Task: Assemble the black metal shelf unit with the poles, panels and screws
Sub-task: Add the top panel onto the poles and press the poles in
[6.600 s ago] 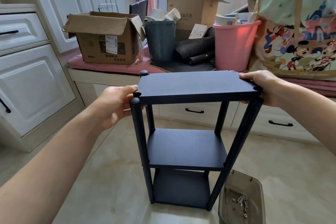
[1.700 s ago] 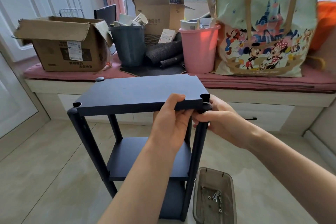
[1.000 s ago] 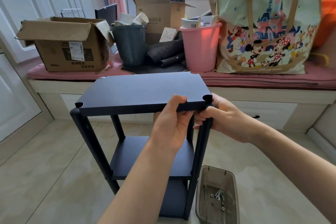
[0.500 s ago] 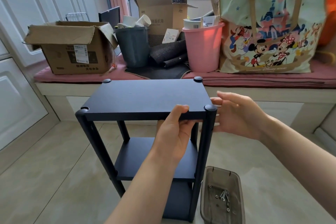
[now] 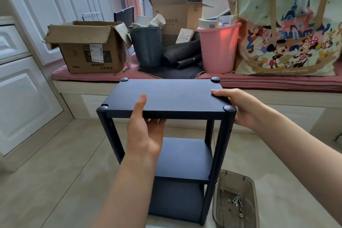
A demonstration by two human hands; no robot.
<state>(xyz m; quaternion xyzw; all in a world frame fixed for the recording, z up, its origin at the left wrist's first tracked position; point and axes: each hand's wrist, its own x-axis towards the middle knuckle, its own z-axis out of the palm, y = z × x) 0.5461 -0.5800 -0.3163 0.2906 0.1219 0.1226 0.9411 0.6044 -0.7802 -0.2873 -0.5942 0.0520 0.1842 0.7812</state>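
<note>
The black shelf unit [image 5: 172,96] stands upright on the floor with three panels between four poles. My left hand [image 5: 143,131] grips the front edge of the top panel, thumb on top and fingers underneath. At the panel's right edge my right hand [image 5: 238,106] holds it beside the near right pole [image 5: 221,157], thumb lying on the top surface. All four pole tops carry round black caps. A clear plastic tray [image 5: 235,200] with several screws sits on the floor to the right of the shelf's base.
A window bench [image 5: 83,89] with a pink cushion runs behind the shelf. It carries a cardboard box [image 5: 90,48], a grey bin [image 5: 148,46], a pink bucket [image 5: 217,48] and a printed tote bag [image 5: 288,29]. White cabinet doors [image 5: 26,102] stand at the left.
My left hand slid left along the top panel's front edge. My right hand went from open beside the near right pole to holding the panel's right edge. The view shifted right.
</note>
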